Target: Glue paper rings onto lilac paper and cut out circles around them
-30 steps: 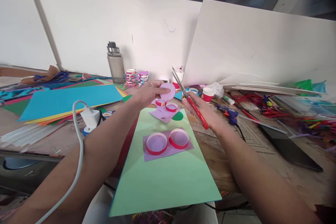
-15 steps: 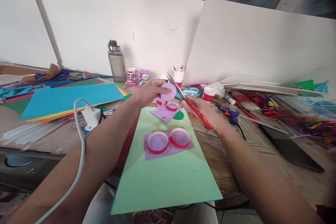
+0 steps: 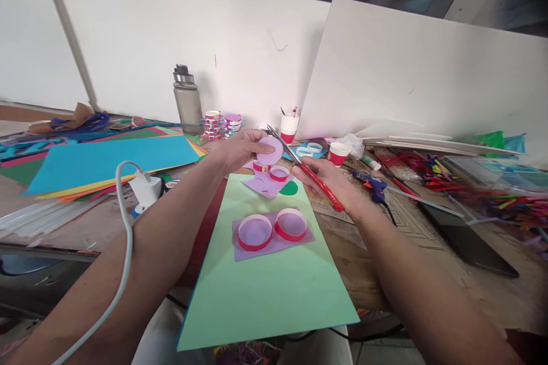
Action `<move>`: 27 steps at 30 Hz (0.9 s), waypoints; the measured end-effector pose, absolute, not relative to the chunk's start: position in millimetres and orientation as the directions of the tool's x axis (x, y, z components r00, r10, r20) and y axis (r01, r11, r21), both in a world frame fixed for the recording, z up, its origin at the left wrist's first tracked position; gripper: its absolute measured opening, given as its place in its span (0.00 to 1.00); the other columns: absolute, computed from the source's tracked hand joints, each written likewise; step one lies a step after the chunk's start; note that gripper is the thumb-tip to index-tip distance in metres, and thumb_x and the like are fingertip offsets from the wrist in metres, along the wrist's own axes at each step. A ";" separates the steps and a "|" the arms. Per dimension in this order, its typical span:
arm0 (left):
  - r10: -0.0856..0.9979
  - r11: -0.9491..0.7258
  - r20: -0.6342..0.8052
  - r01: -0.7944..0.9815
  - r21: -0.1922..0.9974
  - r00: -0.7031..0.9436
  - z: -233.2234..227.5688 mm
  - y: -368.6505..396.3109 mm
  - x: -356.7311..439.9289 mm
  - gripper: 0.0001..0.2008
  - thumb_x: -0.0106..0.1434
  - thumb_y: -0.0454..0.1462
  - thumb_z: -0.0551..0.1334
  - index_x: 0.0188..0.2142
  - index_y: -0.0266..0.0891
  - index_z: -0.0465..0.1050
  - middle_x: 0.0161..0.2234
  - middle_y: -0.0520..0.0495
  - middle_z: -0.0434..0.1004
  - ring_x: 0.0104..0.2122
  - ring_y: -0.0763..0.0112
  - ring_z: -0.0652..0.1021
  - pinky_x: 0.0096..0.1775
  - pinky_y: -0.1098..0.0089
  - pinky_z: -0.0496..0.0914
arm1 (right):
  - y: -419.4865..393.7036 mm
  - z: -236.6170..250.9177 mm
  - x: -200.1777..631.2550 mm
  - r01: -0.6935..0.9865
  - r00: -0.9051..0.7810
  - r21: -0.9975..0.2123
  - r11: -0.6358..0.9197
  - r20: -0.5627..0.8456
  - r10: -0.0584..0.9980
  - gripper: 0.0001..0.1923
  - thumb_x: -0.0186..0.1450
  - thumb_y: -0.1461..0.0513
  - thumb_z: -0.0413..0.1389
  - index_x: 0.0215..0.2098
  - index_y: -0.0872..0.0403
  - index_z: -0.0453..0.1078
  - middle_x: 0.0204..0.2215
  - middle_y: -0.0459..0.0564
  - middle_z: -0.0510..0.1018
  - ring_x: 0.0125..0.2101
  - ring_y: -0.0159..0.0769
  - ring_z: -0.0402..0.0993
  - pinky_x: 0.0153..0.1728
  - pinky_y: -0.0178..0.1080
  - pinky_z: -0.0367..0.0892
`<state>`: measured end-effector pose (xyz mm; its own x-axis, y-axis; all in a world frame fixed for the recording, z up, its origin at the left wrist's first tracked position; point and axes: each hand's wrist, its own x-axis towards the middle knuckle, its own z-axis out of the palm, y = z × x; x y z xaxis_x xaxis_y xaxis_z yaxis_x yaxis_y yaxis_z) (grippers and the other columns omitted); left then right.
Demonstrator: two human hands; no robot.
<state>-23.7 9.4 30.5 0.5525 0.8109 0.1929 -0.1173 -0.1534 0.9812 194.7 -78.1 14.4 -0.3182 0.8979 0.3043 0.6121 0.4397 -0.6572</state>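
My left hand [image 3: 246, 149] pinches a round lilac paper disc [image 3: 269, 151] between thumb and fingers. Red-handled scissors [image 3: 314, 178] are in my right hand [image 3: 327, 177], their blades beside the disc's right edge. Beneath my hands lies a light green sheet [image 3: 265, 291]. On it rests a purple paper piece [image 3: 240, 254] bearing two red-and-white rings, a left ring [image 3: 255, 243] and a right ring [image 3: 291, 234]. Farther back, a cut purple scrap [image 3: 265, 187] carries two smaller rings, partly behind the disc. A dark green paper circle [image 3: 289, 188] sits next to that scrap.
Coloured paper sheets [image 3: 111, 154] and glue sticks [image 3: 47, 214] lie left, near a white charger [image 3: 146, 189] whose cable crosses my left forearm. A bottle [image 3: 187, 102] and stacked rings [image 3: 213, 125] stand behind. Rightward are a paper cup [image 3: 338, 154], a blue glue gun [image 3: 372, 187] and a dark tablet [image 3: 466, 239].
The view has shifted slightly, so most things appear a little further left. Both hands still hold the disc and the scissors, with the blades close to the disc's edge.
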 end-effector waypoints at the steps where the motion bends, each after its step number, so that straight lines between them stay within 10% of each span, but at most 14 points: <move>1: 0.814 -0.145 0.193 -0.130 0.981 0.549 29.8 9.4 -22.6 0.12 0.45 0.36 0.73 0.29 0.32 0.76 0.25 0.44 0.77 0.25 0.68 0.76 0.27 0.70 0.68 | -78.9 14.5 193.6 0.608 -0.303 -0.671 0.425 0.298 0.905 0.24 0.66 0.41 0.50 0.26 0.51 0.55 0.20 0.38 0.55 0.22 0.28 0.54 0.25 0.35 0.49; 10: 0.911 -0.130 0.287 -0.455 0.881 0.296 17.0 0.4 8.2 0.15 0.43 0.37 0.75 0.29 0.34 0.75 0.28 0.49 0.78 0.28 0.74 0.76 0.32 0.73 0.69 | -77.7 6.1 185.0 0.505 -0.227 -0.756 0.417 0.350 0.909 0.22 0.68 0.41 0.46 0.31 0.49 0.55 0.23 0.38 0.61 0.23 0.30 0.59 0.28 0.35 0.56; 27: 0.949 -0.159 0.262 -0.458 0.875 0.172 10.9 -2.7 19.3 0.12 0.45 0.36 0.73 0.28 0.36 0.73 0.26 0.51 0.75 0.27 0.75 0.74 0.30 0.73 0.67 | -71.8 0.3 184.5 0.500 -0.167 -0.763 0.409 0.379 0.910 0.24 0.65 0.40 0.49 0.29 0.50 0.57 0.22 0.38 0.59 0.23 0.28 0.55 0.25 0.34 0.52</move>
